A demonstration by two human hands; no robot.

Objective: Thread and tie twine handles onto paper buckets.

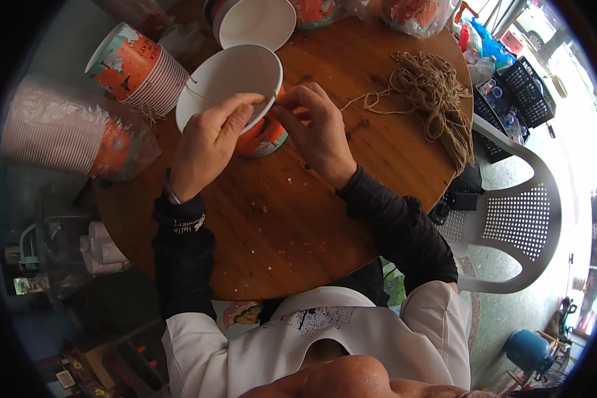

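At frame centre, above the middle, we hold a paper cup (235,83) tilted on its side over the round wooden table (298,232), white interior facing the camera. Left hand (209,142) grasps the cup rim, thumb inside and fingers curled round the outer wall. Right hand (318,129) touches the cup's right edge, fingertips pinched together there; what they pinch is too small to tell. A thin string (196,89) crosses the cup's left side.

Upper left: two sleeves of stacked cups (136,69) lying on their sides. Upper centre: another open cup (255,23). Upper right: a bundle of twine (434,96) on the table, one strand trailing toward our right hand. Right of the table: a white plastic chair (517,219).
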